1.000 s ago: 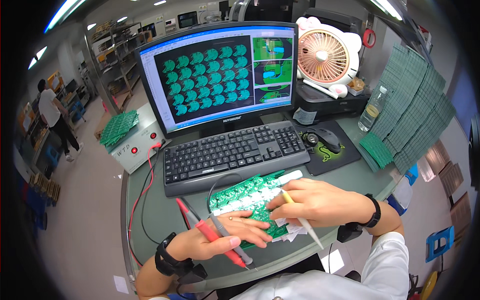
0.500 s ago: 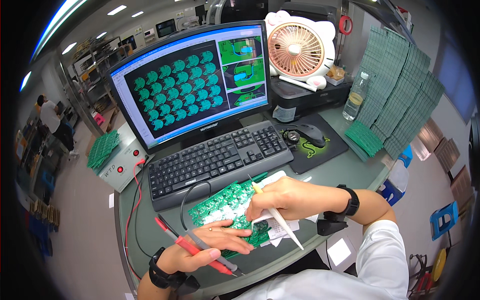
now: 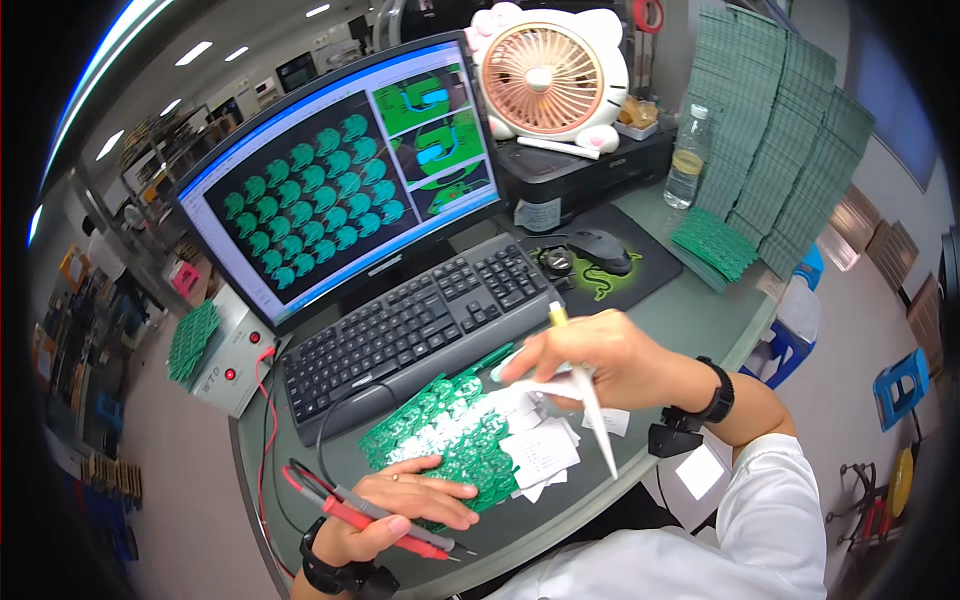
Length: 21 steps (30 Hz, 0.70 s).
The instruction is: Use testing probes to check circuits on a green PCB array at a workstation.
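Note:
A panel of green circuit boards (image 3: 432, 425) lies on the desk below the keyboard, shiny in its middle. My left hand (image 3: 425, 494) rests its stretched fingers on the panel's near edge. Red and grey test probes (image 3: 408, 541) are held under its thumb, tips pointing right. My right hand (image 3: 605, 350) is closed around a slim white pen-like tool (image 3: 598, 425) with a yellow end, its tapered tail pointing down. Something small and white shows at its fingertips, too blurred to name. Beneath this hand, white paper slips (image 3: 543, 455) overlap the panel's right side.
A keyboard (image 3: 420, 320), a monitor (image 3: 330, 190) and a mouse (image 3: 600, 250) stand beyond the panel. Probe leads run to a white box (image 3: 235, 360) at left. A bottle (image 3: 686, 160), green boards (image 3: 715, 248) and tall board stacks (image 3: 740, 120) stand at right.
My right hand has lifted off the panel and moved right, above the paper slips, with the pen-like tool still held. The left hand stays on the panel. The whole view has shifted.

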Motion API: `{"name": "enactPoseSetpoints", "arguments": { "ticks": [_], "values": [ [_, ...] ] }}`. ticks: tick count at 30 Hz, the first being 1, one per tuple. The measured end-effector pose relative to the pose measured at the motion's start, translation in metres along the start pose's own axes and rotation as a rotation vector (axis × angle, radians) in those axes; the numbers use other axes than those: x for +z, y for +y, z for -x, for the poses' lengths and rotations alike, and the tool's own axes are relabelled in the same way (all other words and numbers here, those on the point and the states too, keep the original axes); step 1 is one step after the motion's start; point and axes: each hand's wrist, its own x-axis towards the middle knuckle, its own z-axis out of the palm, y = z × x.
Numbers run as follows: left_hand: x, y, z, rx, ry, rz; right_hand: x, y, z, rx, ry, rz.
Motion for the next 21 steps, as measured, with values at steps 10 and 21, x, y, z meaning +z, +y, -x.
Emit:
{"name": "enactPoseSetpoints", "arguments": {
  "ticks": [10, 21],
  "values": [
    [0.009, 0.015, -0.010, 0.014, 0.119, -0.083, 0.022, 0.015, 0.122, 0.225, -0.260, 0.522],
    [0.014, 0.013, -0.008, 0.038, 0.101, -0.042, 0.011, 0.007, 0.108, 0.256, -0.447, 0.448]
  ]
}}
